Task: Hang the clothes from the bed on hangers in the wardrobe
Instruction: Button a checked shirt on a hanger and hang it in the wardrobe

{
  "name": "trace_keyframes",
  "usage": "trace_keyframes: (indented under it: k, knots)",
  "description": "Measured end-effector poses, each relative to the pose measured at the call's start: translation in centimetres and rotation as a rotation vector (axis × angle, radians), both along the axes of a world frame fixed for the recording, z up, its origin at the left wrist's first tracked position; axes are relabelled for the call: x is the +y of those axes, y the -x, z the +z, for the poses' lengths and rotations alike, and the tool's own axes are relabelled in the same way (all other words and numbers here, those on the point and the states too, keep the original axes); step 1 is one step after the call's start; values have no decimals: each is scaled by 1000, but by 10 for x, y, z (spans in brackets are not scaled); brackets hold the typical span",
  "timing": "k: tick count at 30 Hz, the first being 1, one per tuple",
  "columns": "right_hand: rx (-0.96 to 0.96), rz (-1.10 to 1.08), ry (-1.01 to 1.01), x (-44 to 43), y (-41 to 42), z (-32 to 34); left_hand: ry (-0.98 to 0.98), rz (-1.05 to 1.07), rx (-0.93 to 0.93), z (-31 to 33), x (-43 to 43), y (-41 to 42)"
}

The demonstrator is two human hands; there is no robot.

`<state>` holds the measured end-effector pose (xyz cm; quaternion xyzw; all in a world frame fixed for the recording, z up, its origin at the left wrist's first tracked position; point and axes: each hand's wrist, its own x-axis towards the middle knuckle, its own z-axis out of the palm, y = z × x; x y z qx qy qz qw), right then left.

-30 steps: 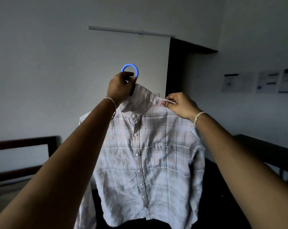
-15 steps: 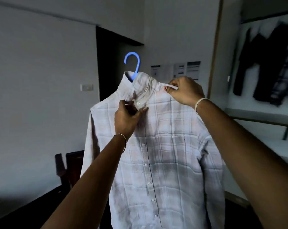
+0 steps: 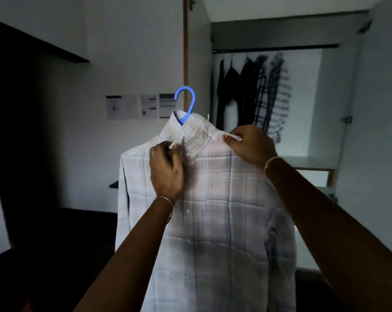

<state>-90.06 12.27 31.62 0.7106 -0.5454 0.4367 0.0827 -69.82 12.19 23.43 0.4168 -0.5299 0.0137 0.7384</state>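
- The wardrobe (image 3: 339, 97) stood open at the far right, and its rail (image 3: 276, 48) ran across the top. I think it was left open so that the next hanger could go straight onto it.
- The pale checked shirt (image 3: 224, 210) – the task's thing at this moment – hung in the air in the near centre, in front of the person. It was buttoned and faced the camera, already on its hanger but not yet in the wardrobe. It was probably held high so that the cloth fell straight.
- Several dark and striped garments (image 3: 258, 86) hung close together at the left part of the rail. The right part looked free, so I judged that the shirt belonged there.
- The left hand (image 3: 165, 170) was closed on the front of the collar (image 3: 197, 131), the fingers curled around the cloth near the top button.
- The right hand (image 3: 251, 145) pinched the right tip of the collar between thumb and fingers. The two hands seemed to pull the collar flat and also to carry the shirt – nothing else supported it.
- The blue hook of the hanger (image 3: 189, 100) rose out of the neck opening, upright and touching nothing, ready for the rail.
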Motion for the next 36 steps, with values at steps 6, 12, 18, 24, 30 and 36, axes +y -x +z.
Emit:
trace_keyframes:
  k: [6, 12, 18, 24, 30, 36]
  knots:
    - [3, -104, -17, -61, 54, 4, 51, -166, -145, 32, -98, 64]
    - [11, -208, 0, -113, 102, 7, -29, -354, 2, 58, -178, 100]
    - [16, -331, 51, -161, 148, 15, -34, -59, -258, 86, -233, 158]
    - [52, -487, 179, -225, 203, 24, -198, -241, -396, 103, -280, 276]
    - [48, -563, 215, -290, 280, 37, -498, -718, -200, 129, -348, 377]
    - [66, -248, 57, -341, 367, 72, -493, -775, -55, 155, -416, 449]
